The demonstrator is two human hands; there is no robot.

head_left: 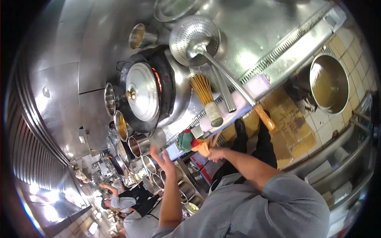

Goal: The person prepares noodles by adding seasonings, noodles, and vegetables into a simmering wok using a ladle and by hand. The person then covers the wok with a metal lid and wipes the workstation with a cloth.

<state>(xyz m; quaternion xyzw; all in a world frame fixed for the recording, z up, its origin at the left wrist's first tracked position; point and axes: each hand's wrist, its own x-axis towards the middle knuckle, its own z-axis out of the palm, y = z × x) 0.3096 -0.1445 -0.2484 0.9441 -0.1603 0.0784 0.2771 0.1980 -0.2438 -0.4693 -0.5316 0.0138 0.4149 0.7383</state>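
My left hand [162, 159] is raised beside the counter edge, its fingers apart and nothing in it. My right hand [217, 154] is closed on an orange cloth [203, 148]. Green and red cloths [185, 141] lie at the counter edge just beyond the orange one. Farther along the edge is a bamboo brush [202, 89], close to a large perforated strainer [194, 39] whose wooden-ended handle [264, 118] sticks out past the counter. A silver lid [143, 91] covers a pan on the stove, with an orange glow beside it.
Metal pots [121, 125] with contents stand past the stove, and a metal cup [143, 36] is behind it. A large pot of liquid [329, 83] is at the right, near the tiled floor [323, 123]. Another person [133, 198] in an apron works at lower left.
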